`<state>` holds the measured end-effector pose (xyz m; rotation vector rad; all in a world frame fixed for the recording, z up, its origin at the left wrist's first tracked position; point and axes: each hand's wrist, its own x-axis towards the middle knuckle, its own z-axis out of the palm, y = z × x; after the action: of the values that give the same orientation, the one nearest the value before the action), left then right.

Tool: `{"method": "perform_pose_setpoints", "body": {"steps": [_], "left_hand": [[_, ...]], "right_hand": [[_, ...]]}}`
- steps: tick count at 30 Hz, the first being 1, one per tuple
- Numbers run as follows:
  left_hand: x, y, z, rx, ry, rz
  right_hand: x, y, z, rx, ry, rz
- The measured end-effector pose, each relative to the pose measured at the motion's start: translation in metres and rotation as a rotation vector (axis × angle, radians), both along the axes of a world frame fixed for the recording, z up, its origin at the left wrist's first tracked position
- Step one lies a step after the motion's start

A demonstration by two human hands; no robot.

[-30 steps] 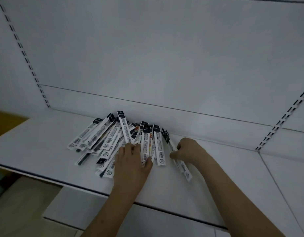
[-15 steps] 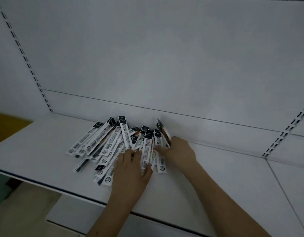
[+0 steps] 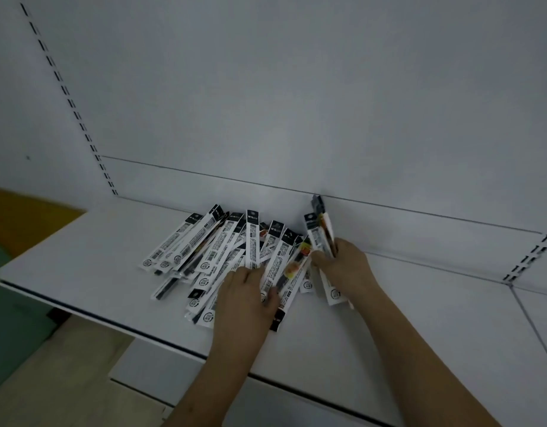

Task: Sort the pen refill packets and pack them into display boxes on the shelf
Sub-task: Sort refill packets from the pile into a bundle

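A loose pile of pen refill packets (image 3: pixel 204 251), white with black tops, lies fanned out on the white shelf (image 3: pixel 81 260) against the back panel. My left hand (image 3: pixel 246 298) rests on the near right part of the pile, thumb and fingers pinching one packet (image 3: pixel 273 266). My right hand (image 3: pixel 347 269) grips a small bunch of packets (image 3: pixel 320 232) held upright at the pile's right edge, their black tops pointing up toward the back panel. No display box is in view.
The white back panel (image 3: pixel 296 103) rises behind the shelf, with slotted uprights at left (image 3: pixel 65 90) and right (image 3: pixel 531 257). A lower shelf (image 3: pixel 149 368) juts out below. Floor in yellow and green shows at far left.
My right hand has lifted its packets from lying flat to standing upright and gathered more into the bunch. My left hand stayed on the pile with its packet.
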<state>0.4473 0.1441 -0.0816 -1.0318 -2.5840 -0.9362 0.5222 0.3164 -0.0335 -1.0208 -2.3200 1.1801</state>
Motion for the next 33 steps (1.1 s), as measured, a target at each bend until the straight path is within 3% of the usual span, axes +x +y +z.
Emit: {"method": "perform_pose_setpoints", "body": {"steps": [4, 9, 23, 29, 33], "left_hand": [[-0.001, -0.001, 0.000, 0.038, 0.001, 0.000], [-0.001, 0.001, -0.002, -0.003, 0.072, 0.061], [0.004, -0.004, 0.005, 0.085, 0.074, 0.012], [0.008, -0.007, 0.010, 0.242, 0.016, -0.056], [0.010, -0.010, 0.019, 0.360, -0.175, -0.034]], "right_hand": [[0.003, 0.002, 0.006, -0.190, 0.134, -0.017], [0.000, -0.004, 0.000, -0.162, 0.011, 0.028], [-0.003, -0.009, 0.000, -0.223, 0.013, 0.049], [0.001, -0.014, 0.010, -0.205, 0.000, 0.075], [0.003, -0.023, 0.021, -0.315, 0.094, 0.107]]}}
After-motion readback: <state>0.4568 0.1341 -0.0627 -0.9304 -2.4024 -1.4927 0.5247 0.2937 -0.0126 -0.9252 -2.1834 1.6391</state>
